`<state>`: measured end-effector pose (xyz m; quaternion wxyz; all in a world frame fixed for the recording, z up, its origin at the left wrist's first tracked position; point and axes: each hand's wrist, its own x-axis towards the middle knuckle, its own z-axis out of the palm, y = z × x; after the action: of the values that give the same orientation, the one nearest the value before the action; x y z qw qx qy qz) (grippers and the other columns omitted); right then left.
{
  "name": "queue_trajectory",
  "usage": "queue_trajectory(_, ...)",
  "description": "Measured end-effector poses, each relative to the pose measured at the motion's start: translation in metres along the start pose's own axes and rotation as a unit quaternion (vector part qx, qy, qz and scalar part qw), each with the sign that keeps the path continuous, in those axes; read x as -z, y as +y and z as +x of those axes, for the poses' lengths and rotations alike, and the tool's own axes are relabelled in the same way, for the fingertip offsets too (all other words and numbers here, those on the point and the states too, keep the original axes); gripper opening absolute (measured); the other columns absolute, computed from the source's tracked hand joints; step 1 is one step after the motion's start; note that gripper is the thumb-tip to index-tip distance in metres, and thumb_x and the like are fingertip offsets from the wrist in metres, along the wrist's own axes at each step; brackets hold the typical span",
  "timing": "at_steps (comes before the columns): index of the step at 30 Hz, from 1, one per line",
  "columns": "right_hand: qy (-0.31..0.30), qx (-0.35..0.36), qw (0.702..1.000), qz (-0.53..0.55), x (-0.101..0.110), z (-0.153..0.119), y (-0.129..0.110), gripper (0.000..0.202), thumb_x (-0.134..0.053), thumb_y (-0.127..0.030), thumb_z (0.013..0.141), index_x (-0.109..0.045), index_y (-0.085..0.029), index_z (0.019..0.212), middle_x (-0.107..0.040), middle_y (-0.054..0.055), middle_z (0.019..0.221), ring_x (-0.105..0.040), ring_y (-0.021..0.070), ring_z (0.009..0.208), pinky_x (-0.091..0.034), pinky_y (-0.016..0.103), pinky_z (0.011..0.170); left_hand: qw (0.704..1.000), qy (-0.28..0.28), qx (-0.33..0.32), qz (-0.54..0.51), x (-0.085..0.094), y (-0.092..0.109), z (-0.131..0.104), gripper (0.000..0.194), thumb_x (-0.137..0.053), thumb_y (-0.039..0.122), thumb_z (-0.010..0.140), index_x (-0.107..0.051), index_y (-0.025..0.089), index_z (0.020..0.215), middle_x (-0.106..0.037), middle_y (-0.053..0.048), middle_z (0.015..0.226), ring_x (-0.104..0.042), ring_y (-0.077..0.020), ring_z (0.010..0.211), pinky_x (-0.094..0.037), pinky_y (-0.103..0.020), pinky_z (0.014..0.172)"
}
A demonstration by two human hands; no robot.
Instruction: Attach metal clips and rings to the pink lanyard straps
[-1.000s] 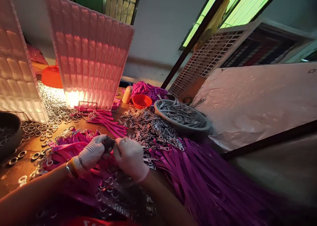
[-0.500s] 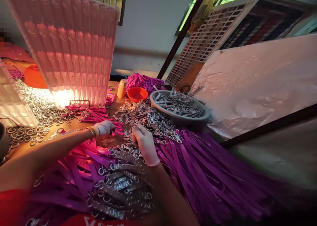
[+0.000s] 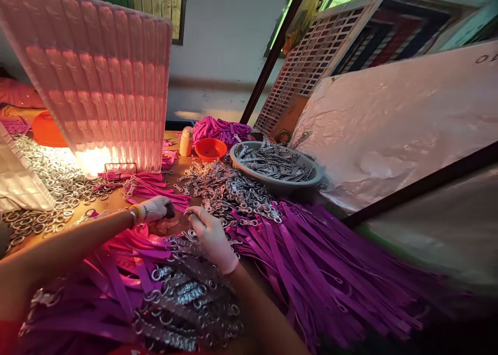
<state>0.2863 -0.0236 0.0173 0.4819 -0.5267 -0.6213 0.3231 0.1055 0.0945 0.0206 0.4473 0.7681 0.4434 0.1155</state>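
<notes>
My left hand [image 3: 157, 208], in a white knitted glove with dark fingertips, has its fingers closed together over the table; whatever they hold is hidden. Just right of it, my right hand [image 3: 212, 241], in a thin white glove, pinches a small metal piece [image 3: 188, 214] whose exact shape is unclear. Beyond my right hand spreads a heap of silvery metal clasps [image 3: 241, 194]. Bundled purple straps with metal chain ends [image 3: 187, 292] lie below both hands. Pink strap pieces [image 3: 155, 189] rest just past my left hand.
A grey basin [image 3: 319, 173] of metal clasps stands at the back right, beside a red bowl [image 3: 210, 150] and a small bottle [image 3: 186, 141]. Long purple straps [image 3: 311, 272] cover the right side. A ribbed translucent panel [image 3: 101, 85] rises over metal rings [image 3: 58, 189] at left.
My right hand has moved left, away from the clasp heap and close to my left hand, with a small metal piece at its fingertips. The view has shifted slightly.
</notes>
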Motion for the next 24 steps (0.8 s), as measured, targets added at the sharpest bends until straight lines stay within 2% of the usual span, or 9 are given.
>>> queue_trajectory(2, -0.009, 0.039, 0.996, -0.08, -0.005, 0.0, -0.008, 0.025, -0.048, -0.033, 0.097, -0.07, -0.023, 0.1, -0.07, 0.001, 0.088, -0.06, 0.016, 0.08, -0.041, 0.024, 0.072, 0.999, -0.01, 0.015, -0.029, 0.01, 0.003, -0.024, 0.015, -0.05, 0.018, 0.086, -0.063, 0.011, 0.082, -0.054, 0.001, 0.062, -0.043, -0.0075, 0.045, -0.035, -0.021, 0.042)
queue_trajectory(4, -0.014, 0.065, 0.985, -0.157, -0.012, 0.0, -0.015, 0.024, -0.048, -0.033, 0.1, -0.07, -0.024, 0.103, -0.073, 0.002, 0.091, -0.063, 0.0162, 0.082, -0.04, 0.024, 0.073, 0.994, -0.022, 0.027, -0.1, 0.015, 0.005, -0.048, 0.018, -0.048, 0.018, 0.079, -0.063, 0.012, 0.087, -0.054, 0.001, 0.063, -0.04, -0.0063, 0.044, -0.031, -0.019, 0.04)
queue_trajectory(7, -0.024, 0.09, 0.966, -0.243, -0.024, -0.001, -0.023, 0.022, -0.049, -0.03, 0.101, -0.069, -0.024, 0.109, -0.075, 0.003, 0.098, -0.066, 0.0169, 0.087, -0.04, 0.024, 0.074, 0.971, -0.037, 0.04, -0.231, 0.014, 0.009, -0.078, 0.019, -0.053, 0.024, 0.074, -0.061, 0.014, 0.088, -0.052, 0.003, 0.062, -0.036, -0.005, 0.043, -0.026, -0.017, 0.039)
queue_trajectory(9, -0.031, 0.1, 0.949, -0.296, -0.031, -0.003, -0.028, 0.022, -0.05, -0.026, 0.1, -0.069, -0.024, 0.11, -0.075, 0.004, 0.099, -0.068, 0.0179, 0.088, -0.039, 0.024, 0.074, 0.965, -0.029, 0.047, -0.256, 0.009, 0.013, -0.093, 0.018, -0.054, 0.027, 0.074, -0.06, 0.016, 0.086, -0.049, 0.004, 0.06, -0.034, -0.0049, 0.041, -0.023, -0.017, 0.038)
queue_trajectory(12, -0.051, 0.131, 0.919, -0.369, -0.038, -0.01, -0.035, 0.023, -0.049, -0.023, 0.1, -0.067, -0.022, 0.113, -0.074, 0.005, 0.096, -0.068, 0.019, 0.086, -0.039, 0.025, 0.071, 0.977, 0.008, 0.04, -0.209, 0.002, 0.018, -0.109, 0.012, -0.055, 0.029, 0.075, -0.055, 0.018, 0.079, -0.047, 0.005, 0.056, -0.034, -0.0058, 0.039, -0.024, -0.019, 0.037)
queue_trajectory(16, -0.066, 0.162, 0.884, -0.434, -0.041, -0.017, -0.042, 0.026, -0.043, -0.023, 0.103, -0.065, -0.02, 0.116, -0.071, 0.007, 0.09, -0.066, 0.019, 0.079, -0.037, 0.026, 0.066, 0.988, 0.034, 0.027, -0.151, -0.001, 0.019, -0.116, 0.018, -0.051, 0.035, 0.085, -0.05, 0.02, 0.074, -0.041, 0.006, 0.05, -0.034, -0.0083, 0.039, -0.024, -0.021, 0.038)
queue_trajectory(18, -0.072, 0.155, 0.887, -0.43, -0.043, -0.018, -0.044, 0.025, -0.042, -0.024, 0.103, -0.065, -0.02, 0.112, -0.071, 0.006, 0.09, -0.067, 0.0182, 0.079, -0.038, 0.026, 0.066, 0.994, 0.053, -0.01, -0.091, -0.002, 0.014, -0.114, 0.022, -0.05, 0.036, 0.087, -0.053, 0.019, 0.074, -0.046, 0.004, 0.053, -0.039, -0.0096, 0.043, -0.028, -0.022, 0.042)
queue_trajectory(21, -0.075, 0.142, 0.895, -0.416, -0.046, -0.019, -0.044, 0.024, -0.043, -0.025, 0.104, -0.065, -0.019, 0.108, -0.072, 0.006, 0.092, -0.067, 0.0173, 0.082, -0.038, 0.025, 0.069, 0.989, 0.093, -0.105, 0.042, -0.002, 0.003, -0.108, 0.018, -0.054, 0.03, 0.084, -0.06, 0.016, 0.074, -0.061, -0.001, 0.067, -0.05, -0.0127, 0.06, -0.036, -0.024, 0.055)
queue_trajectory(24, -0.078, 0.148, 0.889, -0.426, -0.051, -0.018, -0.042, 0.025, -0.042, -0.025, 0.104, -0.065, -0.019, 0.111, -0.072, 0.007, 0.093, -0.067, 0.0175, 0.082, -0.039, 0.024, 0.069, 0.986, 0.054, -0.144, 0.071, -0.003, -0.007, -0.106, 0.014, -0.054, 0.024, 0.081, -0.065, 0.015, 0.079, -0.066, -0.003, 0.076, -0.054, -0.0146, 0.069, -0.039, -0.025, 0.063)
